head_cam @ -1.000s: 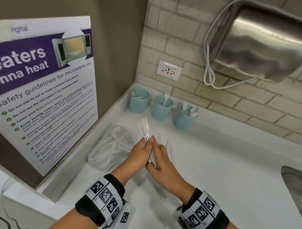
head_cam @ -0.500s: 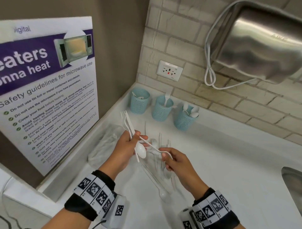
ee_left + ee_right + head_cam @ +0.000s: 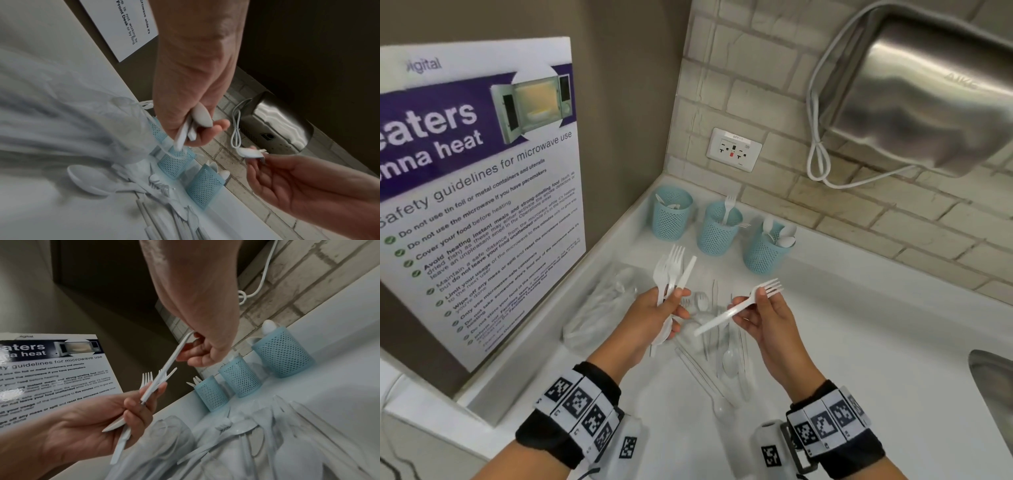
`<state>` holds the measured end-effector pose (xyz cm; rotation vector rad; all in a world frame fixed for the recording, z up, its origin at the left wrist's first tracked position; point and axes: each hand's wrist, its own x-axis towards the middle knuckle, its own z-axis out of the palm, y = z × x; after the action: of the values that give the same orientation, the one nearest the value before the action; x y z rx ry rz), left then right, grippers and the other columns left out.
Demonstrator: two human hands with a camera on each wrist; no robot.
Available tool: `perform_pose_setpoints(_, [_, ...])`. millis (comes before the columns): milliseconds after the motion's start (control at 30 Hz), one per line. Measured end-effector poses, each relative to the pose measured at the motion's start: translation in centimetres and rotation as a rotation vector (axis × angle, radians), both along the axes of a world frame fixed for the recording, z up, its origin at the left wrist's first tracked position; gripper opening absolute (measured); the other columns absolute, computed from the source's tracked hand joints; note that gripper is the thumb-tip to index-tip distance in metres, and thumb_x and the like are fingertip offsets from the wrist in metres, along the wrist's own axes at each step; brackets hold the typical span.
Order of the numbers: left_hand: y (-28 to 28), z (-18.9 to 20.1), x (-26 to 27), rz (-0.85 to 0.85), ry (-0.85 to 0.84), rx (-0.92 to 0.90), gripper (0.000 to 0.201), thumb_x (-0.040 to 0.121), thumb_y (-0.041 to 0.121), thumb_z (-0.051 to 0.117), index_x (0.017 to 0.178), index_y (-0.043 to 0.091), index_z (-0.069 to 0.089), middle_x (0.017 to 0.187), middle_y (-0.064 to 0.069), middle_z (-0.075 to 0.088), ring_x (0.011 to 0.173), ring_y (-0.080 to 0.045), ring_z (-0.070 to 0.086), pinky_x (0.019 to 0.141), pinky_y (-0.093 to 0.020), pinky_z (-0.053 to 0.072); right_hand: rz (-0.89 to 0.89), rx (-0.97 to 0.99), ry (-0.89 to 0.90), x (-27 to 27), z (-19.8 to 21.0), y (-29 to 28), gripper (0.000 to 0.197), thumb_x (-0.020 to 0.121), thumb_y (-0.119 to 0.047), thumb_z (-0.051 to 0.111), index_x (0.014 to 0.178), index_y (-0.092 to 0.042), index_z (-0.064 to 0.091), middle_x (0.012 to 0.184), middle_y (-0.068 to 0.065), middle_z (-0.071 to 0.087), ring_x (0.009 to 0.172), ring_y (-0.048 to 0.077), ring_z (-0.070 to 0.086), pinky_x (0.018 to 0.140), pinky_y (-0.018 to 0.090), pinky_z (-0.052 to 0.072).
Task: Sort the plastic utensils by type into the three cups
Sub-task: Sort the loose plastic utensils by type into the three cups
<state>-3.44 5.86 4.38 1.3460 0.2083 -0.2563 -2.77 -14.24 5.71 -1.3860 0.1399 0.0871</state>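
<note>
My left hand (image 3: 671,305) grips a bundle of white plastic utensils (image 3: 671,270): forks with tines up, a flat handle, and a spoon bowl (image 3: 202,116) under the palm. My right hand (image 3: 753,303) pinches a single white fork (image 3: 739,310), tines pointing up and right, handle slanting down towards the left hand. Three teal mesh cups stand by the back wall: the left cup (image 3: 672,214), the middle cup (image 3: 719,229) with forks, and the right cup (image 3: 768,248) with spoons. Several loose utensils (image 3: 726,356) lie on the counter below my hands.
A crumpled clear plastic bag (image 3: 602,308) lies at the left, against a leaning microwave poster (image 3: 472,188). A steel hand dryer (image 3: 928,92) with its cord hangs on the brick wall above a socket (image 3: 734,149). A sink edge (image 3: 993,387) shows at right.
My hands have parted. The right hand, which held a spoon by its handle half a second ago, now holds a single fork, clear of the left hand's bundle.
</note>
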Motion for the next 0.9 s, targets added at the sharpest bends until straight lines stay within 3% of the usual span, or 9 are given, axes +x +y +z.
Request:
perform_pose_setpoints(67, [-0.2, -0.2, 0.0, -0.035, -0.025, 0.020, 0.026, 0.096, 0.035, 0.050, 0.106, 0.017, 0.066, 0.065, 0.001, 0.058, 0.049, -0.011, 0.047, 0.049, -0.023, 0.040, 0.021, 0.005, 0.005, 0.0, 0.1, 0.9, 0.018, 0.104, -0.025, 0.037, 0.097, -0.012, 0.048, 0.072, 0.004, 0.058, 0.071, 0.020, 0.065, 0.077, 0.033, 0.055])
perform_pose_setpoints(167, [-0.4, -0.2, -0.1, -0.082, -0.048, 0.053, 0.028, 0.095, 0.039, 0.050, 0.104, 0.020, 0.068, 0.060, 0.003, 0.049, 0.048, -0.010, 0.041, 0.047, -0.023, 0.036, 0.017, -0.087, -0.013, 0.0, 0.3, 2.3, 0.018, 0.101, -0.031, 0.044, 0.101, -0.014, 0.050, 0.065, -0.002, 0.039, 0.053, 0.009, 0.042, 0.054, 0.023, 0.042])
perform_pose_setpoints(267, [-0.5, -0.2, -0.2, -0.132, -0.056, 0.062, 0.029, 0.094, 0.042, 0.051, 0.104, 0.021, 0.070, 0.060, 0.003, 0.046, 0.047, -0.009, 0.039, 0.048, -0.022, 0.035, 0.065, -0.146, -0.030, 0.2, 1.0, 3.3, 0.024, 0.096, -0.032, 0.055, 0.109, -0.012, 0.055, 0.056, -0.013, 0.043, 0.046, 0.001, 0.039, 0.046, 0.015, 0.035])
perform_pose_setpoints(400, [-0.5, -0.2, -0.4, -0.244, -0.060, 0.105, 0.029, 0.093, 0.042, 0.053, 0.103, 0.023, 0.071, 0.060, 0.005, 0.050, 0.047, -0.008, 0.039, 0.048, -0.021, 0.035, 0.042, -0.158, -0.059, 1.0, 1.7, 3.6, 0.033, 0.087, -0.027, 0.068, 0.116, -0.013, 0.059, 0.070, -0.009, 0.054, 0.052, 0.000, 0.048, 0.054, 0.017, 0.039])
perform_pose_setpoints(500, [-0.2, -0.2, -0.4, -0.259, -0.069, 0.117, 0.026, 0.093, 0.041, 0.054, 0.102, 0.023, 0.072, 0.061, 0.004, 0.052, 0.046, -0.009, 0.040, 0.048, -0.023, 0.035, 0.051, -0.163, -0.055, 1.4, 1.6, 3.7, 0.025, 0.086, -0.017, 0.070, 0.110, -0.012, 0.065, 0.079, -0.009, 0.069, 0.062, -0.002, 0.060, 0.056, 0.013, 0.044])
perform_pose_setpoints(600, [0.1, -0.1, -0.5, -0.282, -0.075, 0.146, 0.024, 0.092, 0.038, 0.056, 0.099, 0.022, 0.073, 0.062, 0.003, 0.054, 0.045, -0.009, 0.041, 0.047, -0.023, 0.035, 0.073, -0.158, -0.056, 1.4, 1.9, 3.6, 0.016, 0.086, -0.005, 0.067, 0.102, -0.003, 0.067, 0.079, -0.002, 0.071, 0.061, -0.002, 0.063, 0.052, 0.010, 0.045])
perform_pose_setpoints(667, [0.1, -0.2, -0.5, -0.324, -0.085, 0.173, 0.023, 0.093, 0.036, 0.056, 0.099, 0.021, 0.073, 0.063, 0.004, 0.054, 0.046, -0.009, 0.041, 0.047, -0.022, 0.035, 0.123, -0.209, -0.069, 1.6, 2.0, 3.5, 0.008, 0.087, -0.006, 0.066, 0.094, -0.004, 0.069, 0.084, 0.003, 0.071, 0.066, 0.001, 0.065, 0.056, 0.011, 0.046])
perform_pose_setpoints(767, [-0.1, -0.4, -0.6, -0.354, -0.096, 0.198, 0.024, 0.094, 0.035, 0.055, 0.098, 0.019, 0.072, 0.064, 0.003, 0.055, 0.047, -0.009, 0.042, 0.049, -0.022, 0.036, 0.145, -0.303, -0.132, 1.9, 1.9, 3.3, 0.007, 0.089, -0.017, 0.067, 0.087, -0.011, 0.068, 0.089, 0.001, 0.070, 0.081, 0.009, 0.065, 0.072, 0.022, 0.049])
perform_pose_setpoints(900, [-0.1, -1.0, -0.7, -0.335, -0.058, 0.211, 0.026, 0.096, 0.034, 0.052, 0.097, 0.015, 0.071, 0.064, 0.003, 0.053, 0.045, -0.008, 0.041, 0.048, -0.022, 0.036, -0.033, -0.283, -0.194, 3.1, 3.0, 2.6, 0.004, 0.097, -0.024, 0.054, 0.094, -0.022, 0.055, 0.084, -0.008, 0.058, 0.074, 0.003, 0.051, 0.069, 0.020, 0.039])
